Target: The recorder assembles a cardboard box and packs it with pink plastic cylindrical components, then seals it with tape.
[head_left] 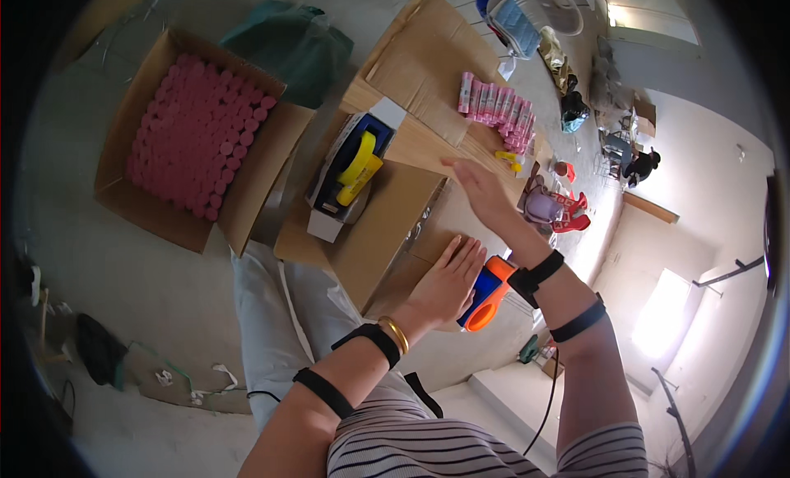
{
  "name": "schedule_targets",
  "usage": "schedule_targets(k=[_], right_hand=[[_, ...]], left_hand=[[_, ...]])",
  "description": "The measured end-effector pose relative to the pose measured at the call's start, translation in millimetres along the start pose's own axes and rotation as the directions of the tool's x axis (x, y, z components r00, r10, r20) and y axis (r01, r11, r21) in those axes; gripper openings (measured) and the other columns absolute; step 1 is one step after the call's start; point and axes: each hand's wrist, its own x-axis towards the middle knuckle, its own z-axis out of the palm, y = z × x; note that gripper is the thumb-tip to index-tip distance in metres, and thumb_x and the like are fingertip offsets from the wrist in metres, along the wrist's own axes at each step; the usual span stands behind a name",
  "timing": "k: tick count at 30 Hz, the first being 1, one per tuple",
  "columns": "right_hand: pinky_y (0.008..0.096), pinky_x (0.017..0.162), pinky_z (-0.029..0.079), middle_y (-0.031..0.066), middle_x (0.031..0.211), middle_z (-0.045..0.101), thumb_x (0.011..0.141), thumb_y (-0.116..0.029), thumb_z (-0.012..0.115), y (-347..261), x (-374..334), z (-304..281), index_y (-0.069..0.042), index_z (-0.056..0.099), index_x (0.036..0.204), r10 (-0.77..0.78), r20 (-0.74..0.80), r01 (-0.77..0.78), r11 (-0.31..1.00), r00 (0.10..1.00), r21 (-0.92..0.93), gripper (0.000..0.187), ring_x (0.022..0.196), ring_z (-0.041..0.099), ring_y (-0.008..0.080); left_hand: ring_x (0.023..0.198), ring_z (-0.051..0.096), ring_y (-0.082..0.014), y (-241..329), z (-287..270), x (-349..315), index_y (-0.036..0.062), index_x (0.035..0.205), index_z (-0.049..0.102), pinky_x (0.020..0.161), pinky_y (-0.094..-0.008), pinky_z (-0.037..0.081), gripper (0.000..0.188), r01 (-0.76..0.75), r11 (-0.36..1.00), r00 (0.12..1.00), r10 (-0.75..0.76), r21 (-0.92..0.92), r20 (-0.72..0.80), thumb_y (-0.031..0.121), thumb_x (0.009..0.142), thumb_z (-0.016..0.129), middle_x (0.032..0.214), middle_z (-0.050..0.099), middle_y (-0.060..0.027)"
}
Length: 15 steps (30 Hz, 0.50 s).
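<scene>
I saw left hand (448, 279) flat on carton (387, 223), any grip unclear; tape dispenser (496, 294) at its four o'clock; right hand (485, 198) outstretched, empty, one o'clock.

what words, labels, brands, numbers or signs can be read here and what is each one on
None reads clearly enough to quote.
Loose pink tubes: pale markings, too small to read.
Yellow cylinder: faint dark marks, too blurred to read.
Red and white bag: patterned, too blurred to tell any lettering.
Orange and blue tape dispenser: no lettering I can make out.
</scene>
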Motion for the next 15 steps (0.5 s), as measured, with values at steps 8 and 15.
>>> schedule_targets(k=[8,15], right_hand=[[0.033,0.089,0.047,0.0162,0.111,0.066,0.099,-0.028,0.048,19.9,-5.0,27.5,0.001,0.064,0.111,0.193,0.114,-0.209,0.967,0.974,0.146,0.035,0.103,0.063,0.0243],[0.0349,0.078,0.052,0.014,0.096,0.071,0.096,-0.024,0.051,23.8,12.7,38.6,-0.001,0.069,0.097,0.097,0.12,-0.111,0.987,0.988,0.116,0.029,0.088,0.068,0.0275]], left_hand=[[0.137,0.03,-0.0397,-12.0,-49.6,-36.8,-0.0108,0.142,0.026,0.113,-0.0477,0.024,0.066,0.284,0.929,0.892,-0.347,-0.237,-0.291,0.024,0.093,0.053,0.144,0.032,-0.029],[0.131,0.039,-0.0425,-33.9,-26.3,-42.8,-0.0071,0.143,0.025,0.107,-0.0446,0.034,0.062,0.504,0.838,0.792,-0.545,-0.209,-0.276,0.027,0.097,0.049,0.145,0.035,-0.0262]])
